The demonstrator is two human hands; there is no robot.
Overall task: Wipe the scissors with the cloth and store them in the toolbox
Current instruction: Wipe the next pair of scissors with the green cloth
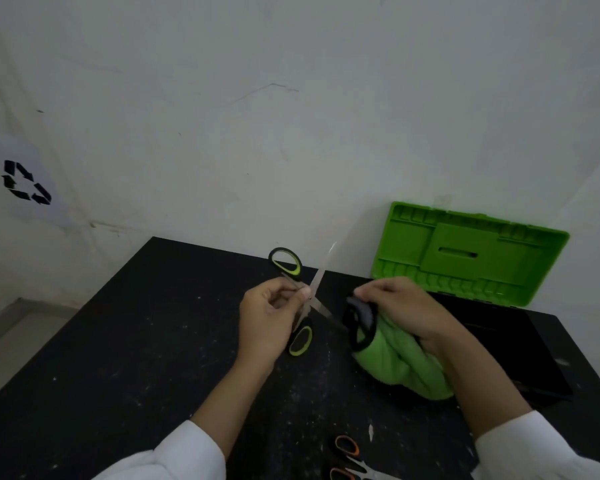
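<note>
- Recycling mark is showing on the wall, far left of the toolbox.
- Left hand is working left of the toolbox, well apart from it. Thumb and curled fingers are pinching the green-handled scissors near the pivot.
- The scissors are hanging spread wide above the black table. One blade is pointing up at the wall; the other is running toward the toolbox side, its tip seeming to meet the cloth.
- Orange-handled scissors are lying left of the toolbox at the table's near edge, with no hand on them.
- Right hand is hovering just in front of the toolbox. Its fingers are clenching round the bunched green cloth at its dark edge.
- The toolbox is standing open, its green lid leaning back toward the wall.

Risks, as I am judging them:
- The right fingers are sitting behind thin cloth at an exposed blade tip, so a hard stroke could be cutting through.
- The pinch at the pivot is slight, so drag from the cloth could be twisting the scissors loose or snapping the blades onto the left fingers.
- Going into the toolbox spread open, the pair could be snagging on the rim.
</note>
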